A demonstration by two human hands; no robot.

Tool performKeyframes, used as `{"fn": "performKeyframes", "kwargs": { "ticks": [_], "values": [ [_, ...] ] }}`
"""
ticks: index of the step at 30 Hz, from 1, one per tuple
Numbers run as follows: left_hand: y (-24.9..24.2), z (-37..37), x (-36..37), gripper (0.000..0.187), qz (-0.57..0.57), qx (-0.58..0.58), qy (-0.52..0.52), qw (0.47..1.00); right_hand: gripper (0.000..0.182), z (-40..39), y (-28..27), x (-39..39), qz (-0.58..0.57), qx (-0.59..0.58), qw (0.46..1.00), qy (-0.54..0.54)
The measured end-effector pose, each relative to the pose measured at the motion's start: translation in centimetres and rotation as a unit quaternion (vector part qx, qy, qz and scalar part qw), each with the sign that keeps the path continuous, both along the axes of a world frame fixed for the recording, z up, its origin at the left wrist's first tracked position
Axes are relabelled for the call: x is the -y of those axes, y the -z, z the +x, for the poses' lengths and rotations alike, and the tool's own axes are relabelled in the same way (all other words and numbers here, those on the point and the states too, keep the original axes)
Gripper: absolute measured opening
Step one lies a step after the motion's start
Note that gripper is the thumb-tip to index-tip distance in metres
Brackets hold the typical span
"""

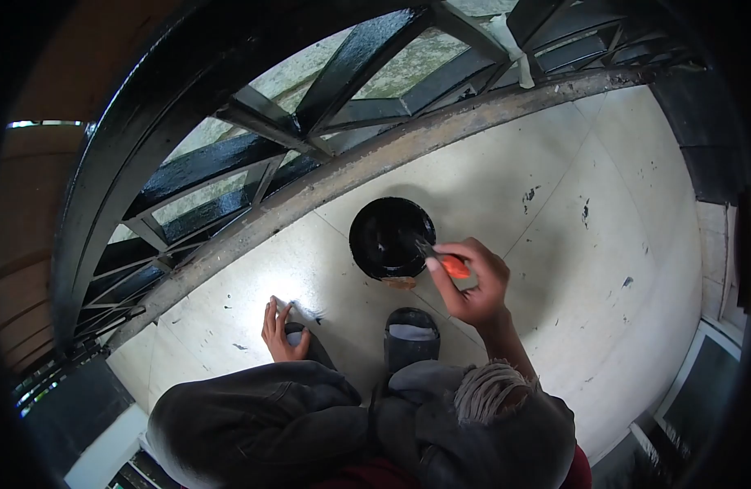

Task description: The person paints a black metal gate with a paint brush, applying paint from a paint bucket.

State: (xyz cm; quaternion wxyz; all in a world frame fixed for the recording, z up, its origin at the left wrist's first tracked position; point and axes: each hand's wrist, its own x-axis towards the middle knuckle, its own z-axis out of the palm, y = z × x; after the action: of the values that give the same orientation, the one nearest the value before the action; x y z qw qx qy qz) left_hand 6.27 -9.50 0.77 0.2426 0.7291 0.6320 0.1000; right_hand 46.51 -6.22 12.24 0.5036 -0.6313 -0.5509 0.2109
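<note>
My right hand [473,285] has its grip clenched on an orange-handled brush [450,265], bristles dipped into the round, glossy black paint tin [388,236] on the pale floor tiles [555,244]. My left hand [278,332] rests spread open near my shoe.

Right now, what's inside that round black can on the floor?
The can holds shiny black paint. The bristle end of the brush, gripped by the right hand, dips over its rim into the paint. How deep the paint goes is hidden beneath its dark surface.

Pale tiled floor [506,163] (black-flecked) bears a paint can [389,238] and slippers [410,332].
</note>
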Motion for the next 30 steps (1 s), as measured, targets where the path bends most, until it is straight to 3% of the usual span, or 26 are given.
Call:
{"fn": "performKeyframes", "kwargs": {
  "ticks": [3, 5, 7, 11, 13, 18, 23, 30],
  "values": [
    [-0.4, 0.1, 0.0, 0.069, -0.011, 0.0, -0.006, 1.0, 0.017, -0.4, -0.2, 0.6, 0.065, -0.001, 0.998, 0.011],
    [0.2, -0.4, 0.4, 0.069, 0.0, -0.007, -0.001, 1.0, 0.017, -0.5, 0.0, 0.4, -0.107, -0.004, 0.994, 0.02],
    [-0.5, 0.2, 0.1, 0.068, -0.01, -0.003, -0.006, 1.0, 0.014, -0.9, -0.9, 0.8, -0.107, -0.025, 0.993, 0.038],
    [-0.3, 0.0, 0.2, 0.068, -0.01, -0.009, -0.008, 1.0, 0.011, 0.8, 0.3, 1.1, -0.085, -0.126, 0.981, 0.118],
    [-0.4, 0.2, 0.1, 0.068, -0.013, -0.007, -0.011, 1.0, 0.01, 1.3, 0.4, 0.7, -0.074, -0.33, 0.928, 0.158],
    [-0.6, 0.2, 0.1, 0.066, -0.019, -0.009, -0.012, 1.0, 0.015, 3.2, 3.4, 1.1, -0.104, -0.38, 0.904, 0.167],
    [-0.7, 0.2, 0.1, 0.066, -0.023, -0.007, -0.01, 1.0, 0.021, 4.1, 6.4, 0.7, -0.055, -0.53, 0.826, 0.184],
    [-0.3, -0.2, 0.2, 0.069, -0.015, -0.001, 0.007, 1.0, 0.019, 6.7, 3.2, -5.8, 0.031, -0.558, 0.801, 0.214]
  ]
}}
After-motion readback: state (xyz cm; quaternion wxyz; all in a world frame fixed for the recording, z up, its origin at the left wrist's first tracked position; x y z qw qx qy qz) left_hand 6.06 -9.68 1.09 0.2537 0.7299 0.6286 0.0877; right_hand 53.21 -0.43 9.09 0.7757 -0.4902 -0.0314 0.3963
